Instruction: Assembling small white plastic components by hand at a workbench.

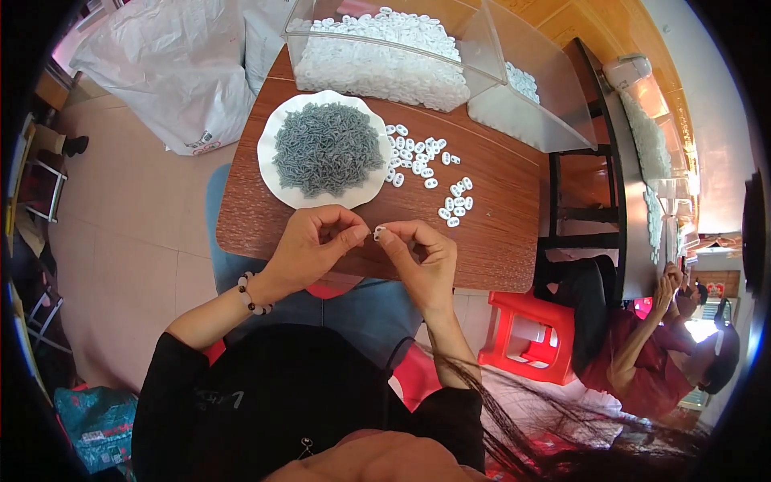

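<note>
My left hand (pixel 316 247) is pinched closed just over the front edge of the brown table (pixel 502 245). Whatever lies between its thumb and index finger is too small to make out. Close beside it, my right hand (pixel 423 263) grips a small white oval piece (pixel 377 234) between thumb and finger. Beyond my hands stands a white scalloped plate (pixel 271 173) heaped with small grey, spiral-looking pieces (pixel 328 149). To the right of the plate lie loose white oval pieces (pixel 419 157) with dark marks, and a smaller cluster of them (pixel 458 202) lies nearer to me.
A clear bin (pixel 385 68) full of white pieces stands at the table's back, with another clear bin (pixel 526 116) to its right. A white sack (pixel 173 72) is at the far left. A red stool (pixel 526 337) and a co-worker (pixel 650 353) at a dark table are on the right.
</note>
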Action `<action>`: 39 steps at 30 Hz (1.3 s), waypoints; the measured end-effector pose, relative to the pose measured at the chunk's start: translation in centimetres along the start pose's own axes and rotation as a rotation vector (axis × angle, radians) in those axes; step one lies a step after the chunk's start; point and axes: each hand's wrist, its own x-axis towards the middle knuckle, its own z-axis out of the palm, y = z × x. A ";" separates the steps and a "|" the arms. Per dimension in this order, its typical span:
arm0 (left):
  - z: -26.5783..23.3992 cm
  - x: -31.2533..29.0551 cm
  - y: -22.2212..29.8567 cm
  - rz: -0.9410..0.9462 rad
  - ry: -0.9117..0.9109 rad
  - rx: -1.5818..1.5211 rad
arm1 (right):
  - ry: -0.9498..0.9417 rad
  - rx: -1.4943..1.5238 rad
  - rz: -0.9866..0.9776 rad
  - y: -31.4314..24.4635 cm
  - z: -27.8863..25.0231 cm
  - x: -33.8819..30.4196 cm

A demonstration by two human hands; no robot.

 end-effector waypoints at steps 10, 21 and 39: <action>0.1 0.0 -0.3 0.018 0.025 -0.026 | 0.010 -0.024 0.008 -0.1 0.4 -0.1; -0.3 0.0 -0.4 0.020 0.056 -0.003 | 0.052 -0.158 -0.079 -0.1 0.3 0.0; -0.3 -0.1 -0.6 0.023 0.074 0.022 | 0.011 -0.302 -0.209 0.3 0.6 0.3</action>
